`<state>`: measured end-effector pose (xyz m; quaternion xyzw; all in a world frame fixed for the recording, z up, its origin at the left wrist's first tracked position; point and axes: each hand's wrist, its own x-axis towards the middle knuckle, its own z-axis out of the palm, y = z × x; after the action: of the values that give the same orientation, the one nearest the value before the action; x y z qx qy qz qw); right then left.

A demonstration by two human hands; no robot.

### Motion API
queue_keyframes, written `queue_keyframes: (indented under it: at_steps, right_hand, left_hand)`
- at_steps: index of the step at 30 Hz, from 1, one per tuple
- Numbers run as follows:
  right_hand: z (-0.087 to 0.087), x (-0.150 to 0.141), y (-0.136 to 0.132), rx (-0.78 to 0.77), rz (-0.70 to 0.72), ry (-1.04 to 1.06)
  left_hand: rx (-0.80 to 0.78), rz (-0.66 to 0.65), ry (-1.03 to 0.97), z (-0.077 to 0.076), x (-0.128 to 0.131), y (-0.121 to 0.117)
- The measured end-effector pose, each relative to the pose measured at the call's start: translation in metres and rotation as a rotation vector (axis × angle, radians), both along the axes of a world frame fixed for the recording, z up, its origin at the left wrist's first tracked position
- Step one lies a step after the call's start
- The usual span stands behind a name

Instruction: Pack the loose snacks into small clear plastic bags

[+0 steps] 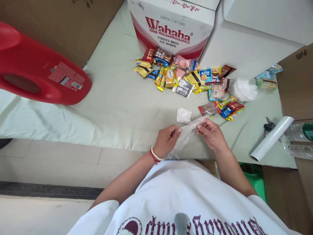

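Observation:
My left hand (166, 139) and my right hand (211, 133) both pinch a clear thin plastic bag (184, 136) that hangs between them over the near edge of the pale green cloth (117, 107). The left wrist wears a white bead bracelet and a red cord. A small crumpled clear bag (183, 115) lies on the cloth just beyond the hands. Farther back spreads a pile of several wrapped snacks (186, 80) in yellow, red, blue and pink packets.
A white Wahaha water carton (171, 27) stands behind the snacks, white boxes (256, 36) to its right. A red plastic jug (36, 68) lies at the left. A roll of clear bags (271, 138), keys (268, 126) and a crumpled white bag (243, 88) sit at the right.

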<state>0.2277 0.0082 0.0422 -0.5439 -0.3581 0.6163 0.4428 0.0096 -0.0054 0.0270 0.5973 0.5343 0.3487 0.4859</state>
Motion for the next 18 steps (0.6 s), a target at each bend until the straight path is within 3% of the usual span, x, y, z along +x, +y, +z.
queue_keyframes:
  at_steps: [5,10,15,18]
  right_hand:
    - [-0.009,-0.007,-0.007,-0.141,0.015,0.074]
    - [-0.012,-0.031,-0.013,-0.197,0.059,0.124]
    - [-0.009,-0.049,-0.01,-0.189,0.02,0.054]
    - [-0.004,-0.054,-0.01,-0.161,0.068,0.02]
  left_hand:
    - [-0.034,0.174,-0.032,-0.005,-0.003,-0.015]
    - [0.047,0.173,0.061,-0.012,-0.001,-0.023]
    - [0.411,0.423,0.277,-0.026,-0.004,-0.029]
    - [0.404,0.276,0.231,-0.026,-0.007,-0.031]
